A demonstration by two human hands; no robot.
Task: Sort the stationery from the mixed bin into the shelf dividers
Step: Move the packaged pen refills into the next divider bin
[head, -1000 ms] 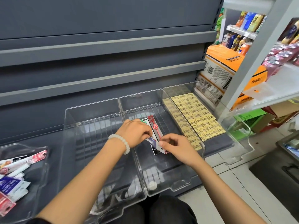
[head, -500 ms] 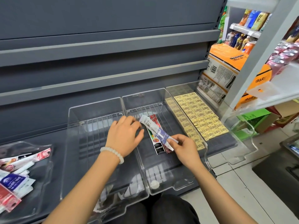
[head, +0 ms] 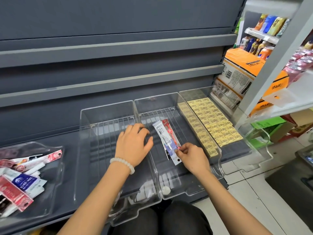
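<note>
Three clear dividers stand side by side on the grey shelf. In the middle divider (head: pixel 171 97) lie a few flat pen packets (head: pixel 166 138), one white and blue on top, one red beside it. My right hand (head: pixel 191 156) pinches the near end of the white and blue packet. My left hand (head: pixel 133 143) hovers with relaxed, spread fingers over the wall between the left divider (head: pixel 94 114) and the middle one, holding nothing. The mixed bin (head: pixel 55 167) at the far left holds several red, white and blue packets (head: pixel 20 180).
The right divider (head: pixel 199 92) is filled with rows of small yellow erasers (head: pixel 210 122). Orange and white cartons (head: pixel 240 73) stand behind it. A white shelf post (head: pixel 271 65) with drinks rises at the right. My knees are below the shelf edge.
My left hand let go of the packets and drew back to the left. My right hand laid the white and blue packet flatter onto the others in the middle divider.
</note>
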